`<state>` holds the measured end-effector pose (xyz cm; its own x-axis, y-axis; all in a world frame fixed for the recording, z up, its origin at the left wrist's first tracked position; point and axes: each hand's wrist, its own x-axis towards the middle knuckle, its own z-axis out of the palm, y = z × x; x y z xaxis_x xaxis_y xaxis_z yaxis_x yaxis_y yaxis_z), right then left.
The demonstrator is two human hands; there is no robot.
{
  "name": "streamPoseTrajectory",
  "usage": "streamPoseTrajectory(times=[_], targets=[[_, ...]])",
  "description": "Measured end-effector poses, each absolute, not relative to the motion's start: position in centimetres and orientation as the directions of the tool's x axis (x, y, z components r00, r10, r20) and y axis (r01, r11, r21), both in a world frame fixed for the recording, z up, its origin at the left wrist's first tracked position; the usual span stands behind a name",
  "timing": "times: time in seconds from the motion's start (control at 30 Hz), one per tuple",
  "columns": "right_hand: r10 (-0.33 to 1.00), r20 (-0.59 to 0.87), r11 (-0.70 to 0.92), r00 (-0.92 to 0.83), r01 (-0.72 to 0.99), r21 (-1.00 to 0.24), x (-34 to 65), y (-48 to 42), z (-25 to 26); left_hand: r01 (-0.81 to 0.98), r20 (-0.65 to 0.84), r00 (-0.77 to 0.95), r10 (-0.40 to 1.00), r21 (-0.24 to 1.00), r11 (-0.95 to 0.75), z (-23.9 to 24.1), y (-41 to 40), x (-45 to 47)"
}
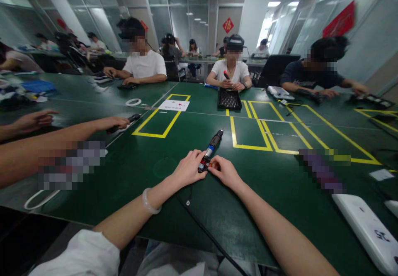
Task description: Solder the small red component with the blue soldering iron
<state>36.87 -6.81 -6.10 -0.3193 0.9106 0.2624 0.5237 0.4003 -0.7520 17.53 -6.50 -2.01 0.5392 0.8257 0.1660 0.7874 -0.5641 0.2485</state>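
In front of me on the green table lies a slim electric screwdriver [215,140], its tip pointing away and slightly right. Part of its casing seems to be off, with silver, blue and red inner parts showing. My left hand [190,169] is closed around the rear half from the left side. At the rear end, the fingers of my right hand [226,170] are pinched together beside small red and orange parts; exactly what they grip is too small to make out. A black cable [202,226] runs below my hands toward the table's front edge.
Yellow tape outlines [164,135] mark the table, with a white paper sign [174,105] at one. A co-worker's hand [113,123] holds a dark tool at left. A white power bank-like device [363,230] lies right. Across the table, a person sits behind a black tray [229,100].
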Motion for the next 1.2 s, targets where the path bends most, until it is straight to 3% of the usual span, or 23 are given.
streamPoseTrajectory(times=[0.3, 0.83, 1.0, 1.2], targets=[[0.905, 0.255, 0.384, -0.341, 0.399, -0.833, 36.6, -7.0, -5.9, 0.801, 0.182, 0.546, 0.818, 0.173, -0.573, -2.0, -6.9, 17.9], [0.87, 0.326, 0.463, -0.37, 0.387, -0.797, 37.4, -7.6, -5.1, 0.853, 0.157, 0.494, 0.855, 0.103, -0.512, -1.8, -6.0, 17.8], [0.878, 0.318, 0.456, -0.358, 0.421, -0.784, 37.8, -7.5, -5.1, 0.911, 0.145, 0.393, 0.908, 0.068, -0.406, -1.9, -3.5, 14.8], [0.875, 0.314, 0.46, -0.367, 0.431, -0.777, 38.0, -7.4, -5.2, 0.985, 0.074, 0.156, 0.985, 0.067, -0.161, -2.4, 1.3, 7.3]])
